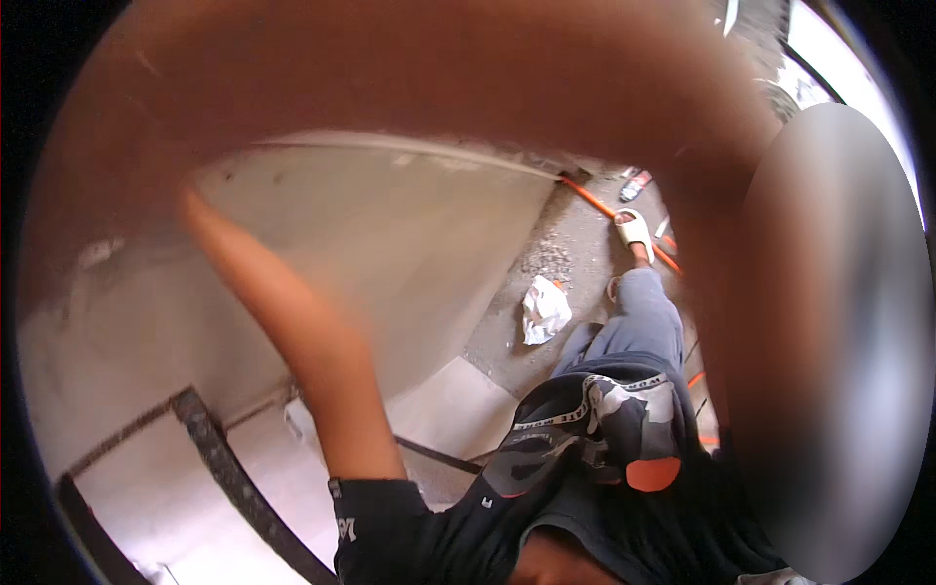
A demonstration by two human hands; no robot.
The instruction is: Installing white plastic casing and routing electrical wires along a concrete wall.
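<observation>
Blurred skin (pixel 439 78) fills the top of the head view, very close to the lens, and continues down the right side. My bare left forearm (pixel 283 302) rises from a short black sleeve (pixel 375 526) and runs into this blur at the upper left. Where my left hand ends and my right hand or arm begins cannot be made out. The fingers of both hands are smeared or hidden, and no held thing shows. Below are my dark patterned shirt (pixel 546 468), grey trousers (pixel 648 312) and a white slide sandal (pixel 634 234).
A smooth grey wall (pixel 390 244) stands to the left. On the rough floor lie a crumpled white plastic bag (pixel 544 312), an orange rod (pixel 590 201) and a small dark-and-red container (pixel 636 185). Dark frame bars (pixel 234 468) cross the lower left. A grey blur covers the right edge.
</observation>
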